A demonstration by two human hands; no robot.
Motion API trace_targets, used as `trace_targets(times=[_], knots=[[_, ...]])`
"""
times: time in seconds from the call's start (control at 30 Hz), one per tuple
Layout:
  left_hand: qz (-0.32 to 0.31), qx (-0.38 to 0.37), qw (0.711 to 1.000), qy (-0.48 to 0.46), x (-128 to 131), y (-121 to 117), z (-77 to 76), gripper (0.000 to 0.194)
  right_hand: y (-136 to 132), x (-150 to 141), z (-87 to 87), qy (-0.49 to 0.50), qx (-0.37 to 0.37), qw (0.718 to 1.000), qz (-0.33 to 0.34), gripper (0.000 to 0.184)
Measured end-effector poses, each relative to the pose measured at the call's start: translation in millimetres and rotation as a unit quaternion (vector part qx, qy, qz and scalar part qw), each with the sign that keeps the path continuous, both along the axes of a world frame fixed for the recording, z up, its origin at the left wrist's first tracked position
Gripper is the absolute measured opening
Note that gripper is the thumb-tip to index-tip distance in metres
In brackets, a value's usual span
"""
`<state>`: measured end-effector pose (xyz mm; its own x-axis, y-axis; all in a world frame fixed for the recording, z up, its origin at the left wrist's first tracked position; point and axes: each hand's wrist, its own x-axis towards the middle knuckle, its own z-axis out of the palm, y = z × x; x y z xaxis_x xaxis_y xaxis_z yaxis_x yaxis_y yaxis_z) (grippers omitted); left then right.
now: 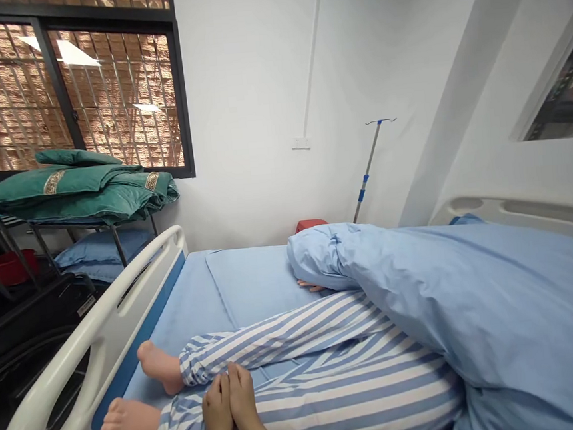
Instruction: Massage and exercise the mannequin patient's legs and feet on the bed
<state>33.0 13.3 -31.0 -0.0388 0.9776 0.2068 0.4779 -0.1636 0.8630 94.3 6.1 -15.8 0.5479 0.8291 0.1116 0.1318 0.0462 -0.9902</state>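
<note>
Two hands (pixel 230 407) lie together, fingers straight, at six o'clock on striped pyjama trousers (pixel 332 398); a blue sheet (pixel 474 299) hides the body beyond; a label (pixel 86 306) at nine o'clock is unreadable.

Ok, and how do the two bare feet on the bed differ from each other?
The nearer foot lies lower in view and looks larger than the farther foot. The nearer foot points left toward the white bed rail, while the farther foot points up and left. The left hand and right hand rest on the striped trouser leg of the nearer foot; no hand touches the farther foot. Both feet are bare and come out of blue-and-white striped cuffs.
</note>
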Motion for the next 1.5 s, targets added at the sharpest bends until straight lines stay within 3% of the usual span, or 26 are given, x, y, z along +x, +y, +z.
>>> trace_targets(times=[0.13, 0.3, 0.53, 0.63, 0.73, 0.87, 0.97, 1.03, 1.13, 1.3, 1.5], knots=[[-0.017, -0.005, 0.999, 0.032, 0, -2, 8.7, 0.035, -2, 8, 19.1, -0.105, -0.045, 0.993, 0.003, 0.038], [-0.057, -0.031, 0.996, 0.067, 2, -6, 10.7, 0.031, -14, 21, 42.6, -0.245, -0.027, 0.968, 0.051, 0.041], [-0.043, -0.004, 0.996, 0.076, 2, -3, -0.1, 0.034, -28, 25, 9.6, -0.265, -0.056, 0.962, 0.026, 0.040], [-0.044, -0.005, 0.996, 0.071, 2, 0, -0.5, 0.032, -28, 20, 7.4, -0.236, -0.057, 0.970, 0.018, 0.040], [-0.054, -0.038, 0.997, 0.041, 8, 1, 9.4, 0.032, -19, 0, 13.7, -0.202, -0.040, 0.978, 0.024, 0.034], [-0.098, -0.069, 0.990, -0.068, 27, -3, 35.7, 0.035, -6, -32, 17.6, -0.167, -0.026, 0.985, 0.024, 0.024], [-0.089, -0.078, 0.978, -0.171, 44, -8, 54.3, 0.033, -7, -36, 15.5, -0.157, -0.029, 0.987, 0.025, 0.028], [-0.068, -0.084, 0.971, -0.214, 52, -11, 58.6, 0.033, -12, -30, 14.2, -0.153, -0.032, 0.987, 0.024, 0.026], [-0.036, -0.074, 0.979, -0.186, 52, -15, 48.4, 0.035, -19, -14, 13.3, -0.143, -0.034, 0.989, 0.021, 0.022], [-0.054, -0.032, 0.998, -0.021, 41, -19, 19.8, 0.035, -27, 10, 8.7, -0.126, -0.027, 0.992, 0.012, 0.029], [-0.052, -0.036, 0.997, 0.032, 43, -18, 19.5, 0.036, -26, 36, 14.2, -0.126, -0.017, 0.992, 0.005, 0.028]])
